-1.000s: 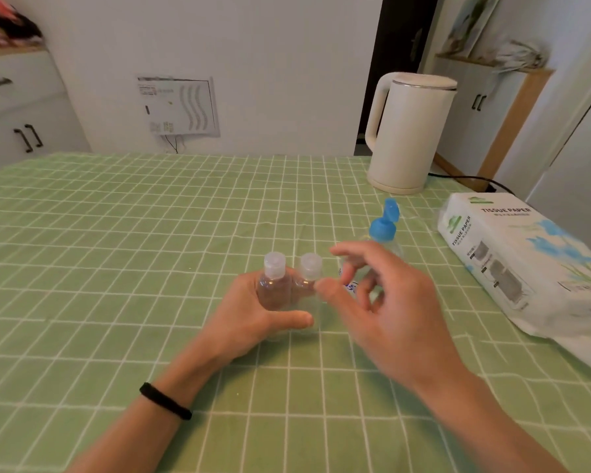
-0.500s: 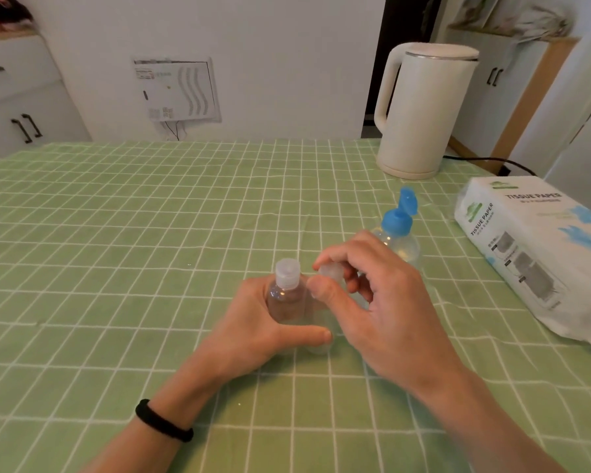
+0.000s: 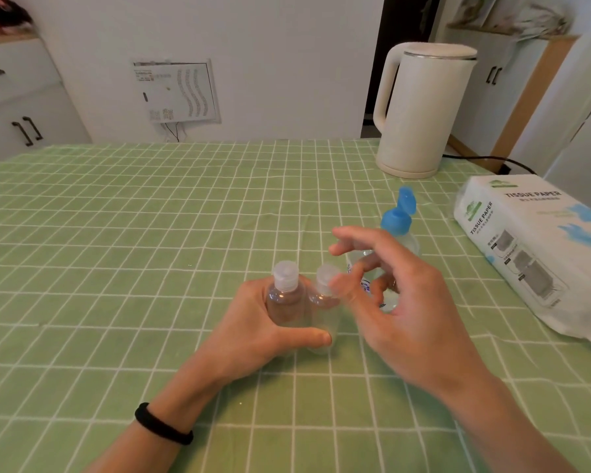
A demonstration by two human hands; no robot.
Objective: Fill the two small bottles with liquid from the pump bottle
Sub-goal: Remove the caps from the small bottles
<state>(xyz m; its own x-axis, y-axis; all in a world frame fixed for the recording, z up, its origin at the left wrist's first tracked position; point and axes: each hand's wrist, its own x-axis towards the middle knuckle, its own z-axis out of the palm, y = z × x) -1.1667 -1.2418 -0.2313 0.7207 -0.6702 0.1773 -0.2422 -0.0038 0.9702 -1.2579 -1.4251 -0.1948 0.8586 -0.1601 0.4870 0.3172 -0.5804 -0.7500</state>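
Left hand (image 3: 253, 324) grips the two small bottles (image 3: 301, 305), upright, side by side, capped, on the green checked cloth (image 3: 116, 268) near centre. Right hand (image 3: 406, 302) just right of them, fingers loosely spread, holding nothing; blurred, cap contact unclear. Pump bottle (image 3: 394, 223) just behind it, blue cap flipped up; tissue pack (image 3: 526, 254) right, kettle (image 3: 423, 114) far right.

Head-worn camera looks forward and down, close over the table (image 3: 116, 233)
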